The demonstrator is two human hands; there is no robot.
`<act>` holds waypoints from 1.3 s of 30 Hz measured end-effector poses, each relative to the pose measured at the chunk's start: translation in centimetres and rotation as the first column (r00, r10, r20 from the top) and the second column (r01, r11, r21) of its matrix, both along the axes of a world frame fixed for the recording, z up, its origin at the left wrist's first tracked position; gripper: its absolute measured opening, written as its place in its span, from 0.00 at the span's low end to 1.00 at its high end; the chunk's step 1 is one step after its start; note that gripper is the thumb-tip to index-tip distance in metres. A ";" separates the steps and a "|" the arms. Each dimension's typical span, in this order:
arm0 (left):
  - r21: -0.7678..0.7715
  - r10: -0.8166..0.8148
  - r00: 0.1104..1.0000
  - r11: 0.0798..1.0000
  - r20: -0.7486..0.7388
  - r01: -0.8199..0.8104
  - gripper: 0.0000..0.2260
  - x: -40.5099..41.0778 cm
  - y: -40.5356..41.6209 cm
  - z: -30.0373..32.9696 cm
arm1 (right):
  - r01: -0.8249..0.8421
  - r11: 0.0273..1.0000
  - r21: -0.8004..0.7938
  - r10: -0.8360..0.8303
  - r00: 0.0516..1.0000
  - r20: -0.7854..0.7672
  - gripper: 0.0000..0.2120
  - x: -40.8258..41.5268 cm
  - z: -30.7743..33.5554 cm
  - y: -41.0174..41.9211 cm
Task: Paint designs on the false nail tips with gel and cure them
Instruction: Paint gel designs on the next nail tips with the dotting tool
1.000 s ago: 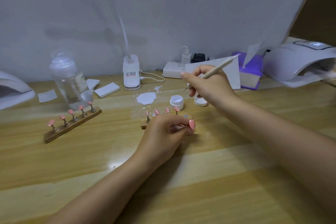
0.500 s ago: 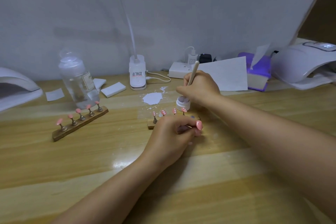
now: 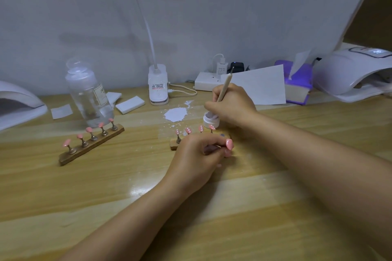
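Loading gel: my right hand [image 3: 231,105] fingers pinch the dotting tool [image 3: 224,87] in the gel jar [image 3: 209,119]; left hand [image 3: 199,152] fingers curled, gripping the nail stand [image 3: 174,146] beside that jar; next, dotting a tip calls for steadiness

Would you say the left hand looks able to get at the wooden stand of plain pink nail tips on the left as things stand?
Probably yes: the left hand rests on the near stand, and bare table lies between it and the left wooden stand. It would have to let go first.

Both forearms are bare, with no sleeves, watch or rings in view. The left hand [image 3: 197,154], near the frame's centre, wears long pink nails; the right hand [image 3: 232,105] shows none.
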State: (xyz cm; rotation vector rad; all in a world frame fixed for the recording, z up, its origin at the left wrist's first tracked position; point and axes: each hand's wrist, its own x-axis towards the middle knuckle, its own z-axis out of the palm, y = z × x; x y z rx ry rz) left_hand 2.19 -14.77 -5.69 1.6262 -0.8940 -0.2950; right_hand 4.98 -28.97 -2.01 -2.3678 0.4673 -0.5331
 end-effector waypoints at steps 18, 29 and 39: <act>0.011 0.042 0.994 0.999 0.101 -0.044 0.10 0.3 0.0 -0.3 | -0.240 0.745 0.623 -0.131 0.863 0.489 0.21 -7.8 -2.4 2.9; 0.014 0.058 0.998 0.998 0.035 -0.059 0.11 0.0 0.0 -0.2 | -0.252 0.736 0.628 -0.113 0.869 0.482 0.21 -7.5 -2.6 2.8; 0.038 0.089 0.995 0.995 0.050 -0.091 0.12 0.0 0.0 -0.2 | -0.226 0.757 0.613 -0.109 0.882 0.459 0.19 -7.5 -2.5 2.8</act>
